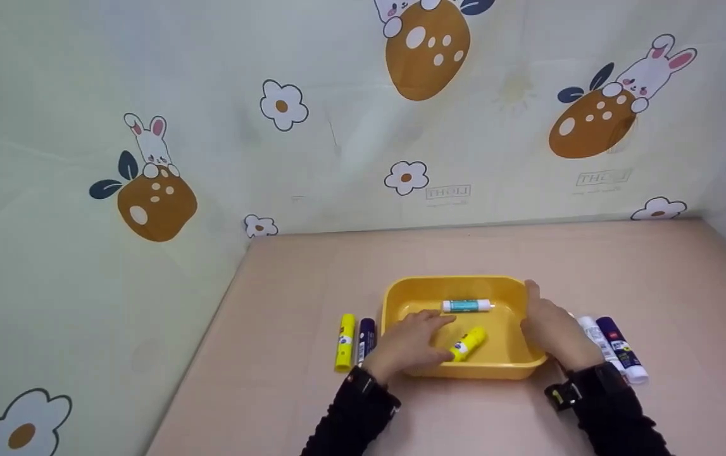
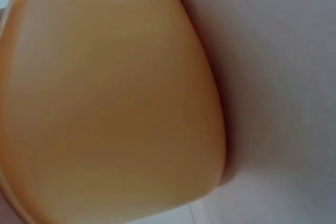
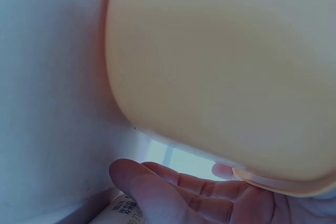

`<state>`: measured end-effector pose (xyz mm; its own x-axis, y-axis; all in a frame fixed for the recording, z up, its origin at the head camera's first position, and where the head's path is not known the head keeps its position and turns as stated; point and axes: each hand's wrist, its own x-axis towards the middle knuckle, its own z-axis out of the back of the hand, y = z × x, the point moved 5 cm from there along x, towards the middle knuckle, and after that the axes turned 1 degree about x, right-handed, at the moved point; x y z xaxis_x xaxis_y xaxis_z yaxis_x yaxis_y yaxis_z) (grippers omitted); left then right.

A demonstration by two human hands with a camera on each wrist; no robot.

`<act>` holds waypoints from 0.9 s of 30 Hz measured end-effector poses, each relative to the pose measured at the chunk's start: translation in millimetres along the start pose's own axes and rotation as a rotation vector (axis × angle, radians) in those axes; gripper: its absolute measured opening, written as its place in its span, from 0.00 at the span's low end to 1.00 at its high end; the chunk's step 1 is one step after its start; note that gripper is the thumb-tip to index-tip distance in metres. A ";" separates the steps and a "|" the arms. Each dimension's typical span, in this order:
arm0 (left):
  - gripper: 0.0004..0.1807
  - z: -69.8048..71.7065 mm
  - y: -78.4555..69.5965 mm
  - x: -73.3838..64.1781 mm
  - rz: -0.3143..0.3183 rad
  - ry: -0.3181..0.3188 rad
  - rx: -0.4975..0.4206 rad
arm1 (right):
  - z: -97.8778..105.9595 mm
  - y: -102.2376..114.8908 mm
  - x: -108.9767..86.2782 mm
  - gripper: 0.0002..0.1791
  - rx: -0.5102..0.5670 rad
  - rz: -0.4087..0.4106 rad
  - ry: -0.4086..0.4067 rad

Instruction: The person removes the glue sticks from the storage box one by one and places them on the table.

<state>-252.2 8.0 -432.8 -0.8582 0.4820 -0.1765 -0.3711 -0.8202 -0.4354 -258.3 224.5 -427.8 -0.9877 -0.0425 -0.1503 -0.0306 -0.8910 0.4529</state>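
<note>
A yellow plastic tray [image 1: 495,370] stands on the table with two glue sticks inside. One is a white-and-teal glue stick [image 1: 466,306] near the back wall; a yellow glue stick [image 1: 468,344] lies slanted toward the front. My left hand [image 1: 414,342] reaches over the tray's front left rim, fingers spread, the thumb tip close beside the yellow stick. At the right end my right hand [image 1: 552,326] grips the rim, thumb on the inner side. Its fingers [image 3: 210,195] show outside the wall in the right wrist view. The left wrist view holds mostly the tray's outer wall [image 2: 115,98].
Left of the tray lie another yellow glue stick [image 1: 345,342] and a dark blue one [image 1: 367,335]. On the right, partly behind my right hand, are a white glue stick [image 1: 595,335] and a dark purple one with a white end [image 1: 621,348]. A patterned wall covering [image 1: 337,158] rises behind the table.
</note>
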 end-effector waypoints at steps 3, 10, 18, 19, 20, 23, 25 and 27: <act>0.35 -1.6 -0.7 5.1 -0.009 0.033 -0.050 | 0.4 -0.5 0.6 0.37 -0.010 0.002 -0.004; 0.37 -8.1 -2.3 14.9 -0.053 0.094 -0.002 | -1.0 -0.2 2.2 0.38 -0.004 -0.012 0.015; 0.40 -9.0 -2.1 18.2 -0.007 0.052 0.129 | 0.8 0.4 1.0 0.36 -0.017 -0.006 0.004; 0.40 -9.0 -2.1 18.2 0.004 0.053 0.139 | 0.9 0.4 1.0 0.36 -0.013 -0.007 0.008; 0.39 -9.1 -2.2 18.2 0.007 0.057 0.154 | 0.5 0.5 0.9 0.36 -0.010 -0.010 0.012; 0.34 -9.2 -4.1 17.4 -0.011 0.076 0.188 | -0.6 0.7 1.2 0.37 0.008 -0.021 0.027; 0.29 -8.7 -5.4 17.1 -0.033 0.069 0.189 | -0.9 0.6 1.3 0.37 0.017 -0.028 0.032; 0.24 -7.4 -6.1 16.4 -0.043 0.050 0.159 | -0.6 0.5 1.2 0.37 0.018 -0.033 0.031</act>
<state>-261.4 23.2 -439.5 -0.8230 0.5293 -0.2062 -0.4620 -0.8349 -0.2992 -259.4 223.7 -428.3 -0.9809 -0.0277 -0.1928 -0.0660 -0.8840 0.4629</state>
